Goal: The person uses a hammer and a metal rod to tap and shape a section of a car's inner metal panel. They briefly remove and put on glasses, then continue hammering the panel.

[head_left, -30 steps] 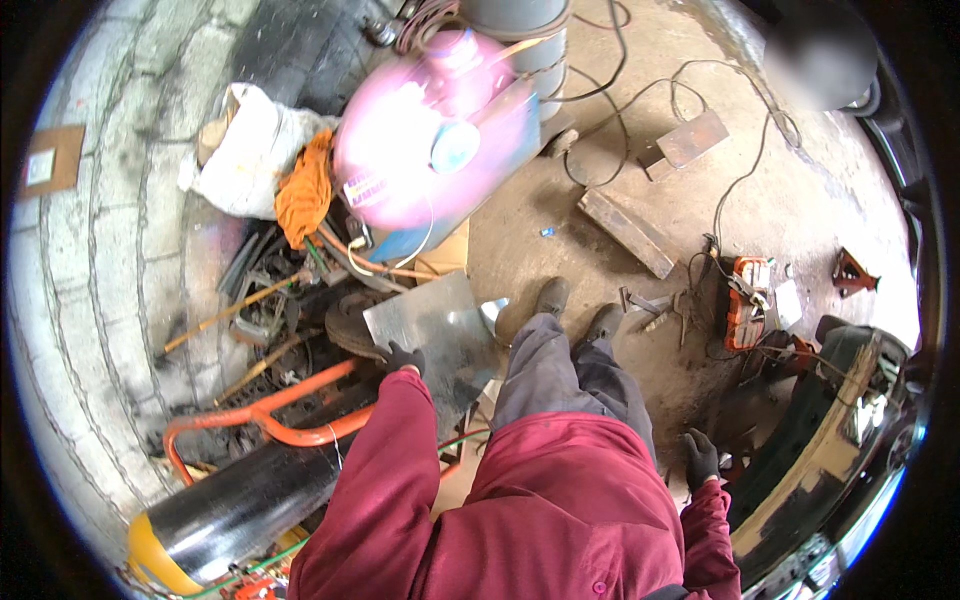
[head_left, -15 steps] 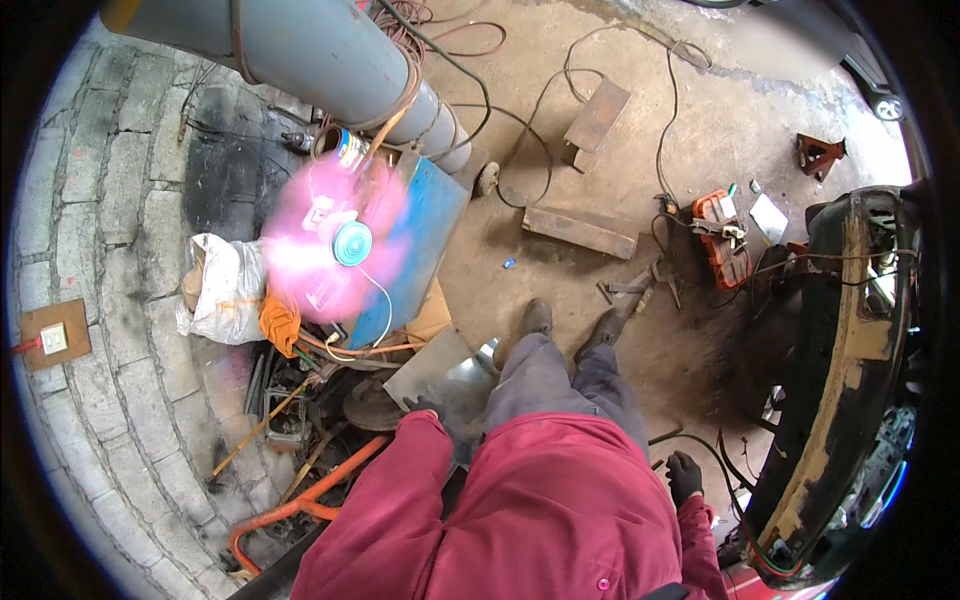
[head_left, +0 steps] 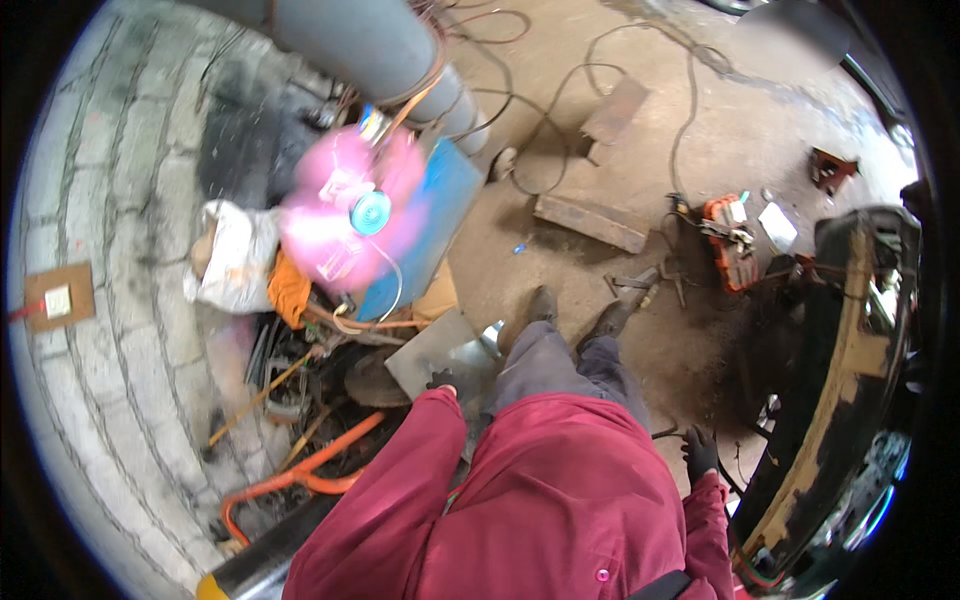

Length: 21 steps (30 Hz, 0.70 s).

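My left hand, in a dark glove, is over a bare grey metal sheet to the left of my legs. Its fingers look apart, and I see nothing held in them; whether it touches the sheet is unclear. On the other side, my right hand, also dark-gloved, hangs beside my hip with its fingers stretched out and nothing in it. Nearest to that hand is a long black vehicle bumper with a tan patch along it. A thin dark cable passes close by the same hand.
A pink, blurred fan-like thing with a teal disc stands by a blue panel. An orange tubular frame lies at lower left. Ahead are a rusty steel beam, an orange tool case and loose cables.
The scene has shifted slightly in view. My left hand has moved forward a little over the sheet. The right hand has risen, and its fingers have gone from curled to stretched out.
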Available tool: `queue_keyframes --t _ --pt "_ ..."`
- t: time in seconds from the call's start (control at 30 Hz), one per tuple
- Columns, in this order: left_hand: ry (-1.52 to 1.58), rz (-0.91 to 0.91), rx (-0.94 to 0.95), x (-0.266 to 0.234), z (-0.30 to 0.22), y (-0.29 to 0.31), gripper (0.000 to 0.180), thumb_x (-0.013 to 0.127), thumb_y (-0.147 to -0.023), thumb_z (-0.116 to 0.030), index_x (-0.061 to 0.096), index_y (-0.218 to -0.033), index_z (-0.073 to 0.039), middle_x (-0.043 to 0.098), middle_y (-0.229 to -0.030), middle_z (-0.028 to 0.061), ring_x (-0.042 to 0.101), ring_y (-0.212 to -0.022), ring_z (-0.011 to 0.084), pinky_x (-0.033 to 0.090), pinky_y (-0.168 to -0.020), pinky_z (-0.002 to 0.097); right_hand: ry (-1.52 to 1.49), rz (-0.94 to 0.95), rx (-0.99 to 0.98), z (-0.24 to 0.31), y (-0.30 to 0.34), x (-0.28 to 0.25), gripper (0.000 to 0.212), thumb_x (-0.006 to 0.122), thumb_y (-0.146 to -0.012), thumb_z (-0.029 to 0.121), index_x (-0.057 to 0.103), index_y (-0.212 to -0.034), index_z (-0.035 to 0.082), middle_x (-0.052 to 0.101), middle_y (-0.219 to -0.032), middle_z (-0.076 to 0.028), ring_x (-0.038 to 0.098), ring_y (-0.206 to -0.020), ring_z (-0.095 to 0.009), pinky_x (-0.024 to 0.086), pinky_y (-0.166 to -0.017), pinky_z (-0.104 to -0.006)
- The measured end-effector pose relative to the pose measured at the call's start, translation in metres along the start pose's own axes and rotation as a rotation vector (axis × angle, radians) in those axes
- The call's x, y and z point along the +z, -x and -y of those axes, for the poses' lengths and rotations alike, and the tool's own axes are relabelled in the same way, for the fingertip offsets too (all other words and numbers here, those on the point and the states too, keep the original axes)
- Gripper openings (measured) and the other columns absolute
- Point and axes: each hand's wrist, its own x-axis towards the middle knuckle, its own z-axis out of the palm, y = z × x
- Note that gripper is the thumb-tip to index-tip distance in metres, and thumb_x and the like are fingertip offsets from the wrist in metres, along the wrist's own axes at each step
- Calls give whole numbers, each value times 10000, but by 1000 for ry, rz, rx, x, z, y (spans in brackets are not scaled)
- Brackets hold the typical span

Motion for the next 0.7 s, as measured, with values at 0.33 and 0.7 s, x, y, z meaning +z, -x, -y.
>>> queue_keyframes --t 0.33,0.7 --pt "-225 30 632 -101 -182 158 425 453 -1090 -299 662 -1447 -204 620 -1511 201 550 -1443 360 399 -1233 438 173 -81 -162 -51 13 22 647 611 -1029 493 650 -1425 -17 658 -1449 -256 625 -1356 -395 484 -1140 -434" --pt "-581 -111 1315 -76 -382 248 482 684 -1007 -362 729 -1289 26 708 -1347 264 647 -1307 394 493 -1098 431 -124 -219 51 -141 15 -43 692 535 -1041 577 638 -1463 38 595 -1540 -224 550 -1440 -381 436 -1196 -456"
